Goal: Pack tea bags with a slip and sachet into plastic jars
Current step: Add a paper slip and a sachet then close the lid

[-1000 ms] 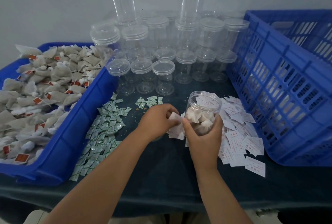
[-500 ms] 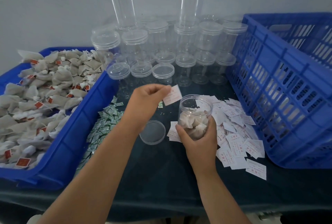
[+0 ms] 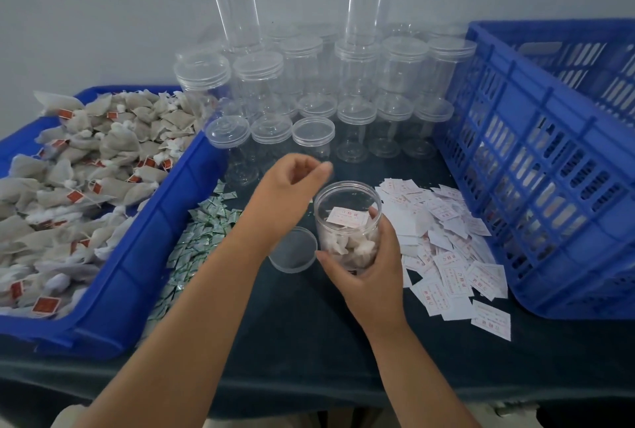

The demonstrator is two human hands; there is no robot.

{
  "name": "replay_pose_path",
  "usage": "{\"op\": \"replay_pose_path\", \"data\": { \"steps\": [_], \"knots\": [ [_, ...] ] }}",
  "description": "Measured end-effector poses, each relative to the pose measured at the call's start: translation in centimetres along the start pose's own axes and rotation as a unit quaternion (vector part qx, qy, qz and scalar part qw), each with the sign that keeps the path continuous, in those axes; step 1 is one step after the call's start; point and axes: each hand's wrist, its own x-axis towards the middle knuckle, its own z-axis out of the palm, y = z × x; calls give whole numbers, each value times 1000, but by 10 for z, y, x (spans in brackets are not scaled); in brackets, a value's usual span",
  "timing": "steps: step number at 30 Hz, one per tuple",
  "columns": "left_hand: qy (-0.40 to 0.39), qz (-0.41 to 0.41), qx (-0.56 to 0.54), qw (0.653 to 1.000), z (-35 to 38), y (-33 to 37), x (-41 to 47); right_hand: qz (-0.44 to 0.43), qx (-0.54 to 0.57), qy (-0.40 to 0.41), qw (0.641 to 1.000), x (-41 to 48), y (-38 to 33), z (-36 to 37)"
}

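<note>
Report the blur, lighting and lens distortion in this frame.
Head view: the left hand has motion-blurred fingers, while the jar gripped by the right hand is sharp, red print showing on its slip. Head view: light is soft and even with faint shadows. Head view: the wide-angle lens bows the blue crate.

A clear plastic jar (image 3: 329, 221) holding white tea bags (image 3: 347, 249) and a red-printed paper slip (image 3: 347, 220) is gripped by the right hand (image 3: 369, 271), beside the empty left hand (image 3: 285, 190).
</note>
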Motion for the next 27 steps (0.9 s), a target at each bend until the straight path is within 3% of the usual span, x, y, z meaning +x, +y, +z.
{"op": "replay_pose_path", "data": {
  "steps": [2,6,11,15,18,20,23,25,27],
  "knots": [
    [37,-3,124,992,-6,-23,-5,7,2,-4,1000,0,1,0],
    [-3,-74,387,919,-3,-78,-27,9,-1,-13,1000,1,2,0],
    [40,-61,333,940,2,-97,-24,5,-10,-33,999,1,3,0],
    [-14,-140,333,933,-3,-96,-19,3,3,-30,1000,0,2,1],
    [-36,-135,349,927,-2,-91,-17,12,22,-35,999,-1,-1,2],
    [20,-101,287,952,1,-88,-18,8,17,-35,999,-1,-2,1],
    [94,-69,35,993,-2,-79,-20,8,4,-50,999,-3,-1,-1],
    [64,-60,-166,982,-8,-65,-20,5,-18,-72,997,-3,0,-2],
    [-13,1,-215,977,-18,-47,-21,-7,-53,-97,994,-1,1,-1]
  ]
}}
